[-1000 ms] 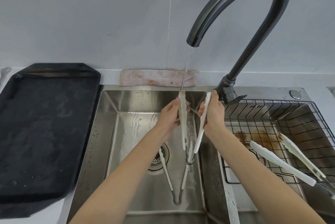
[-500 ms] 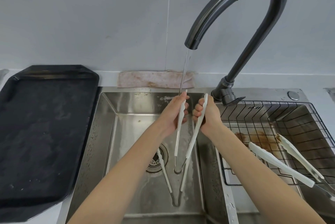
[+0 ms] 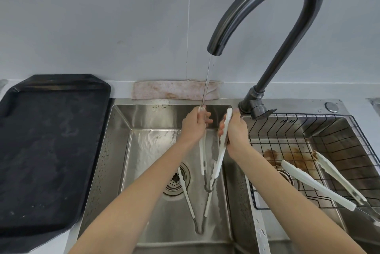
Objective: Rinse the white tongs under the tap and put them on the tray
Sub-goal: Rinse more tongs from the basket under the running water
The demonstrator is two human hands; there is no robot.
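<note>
while water [image 3: 207, 85] runs in a thin stream from the dark tap [image 3: 267, 2], your left hand [image 3: 194, 127] is closed around one arm of the white tongs [image 3: 220, 150], and the stream lands right at the top of that grip. your right hand [image 3: 236, 132] is clamped on the other arm, just beside the left grip, with the arm's white tip sticking up above your fingers. both arms run down from your grips and meet at the metal hinge below, hanging over the sink basin [image 3: 152, 146]. directly beneath your grips a second pair of tongs [image 3: 188, 198] lies flat on the basin floor, one tip near the drain [image 3: 174, 181]. to the right of your right grip, a wire basket [image 3: 329, 128] holds a third pair of tongs [image 3: 316, 186], with brown stains under them. well to the left of your left grip, the black tray [image 3: 45, 150] sits on the surface, apart from the tongs you hold. behind your grips, a stained cloth [image 3: 174, 90] lies along the wall.
</note>
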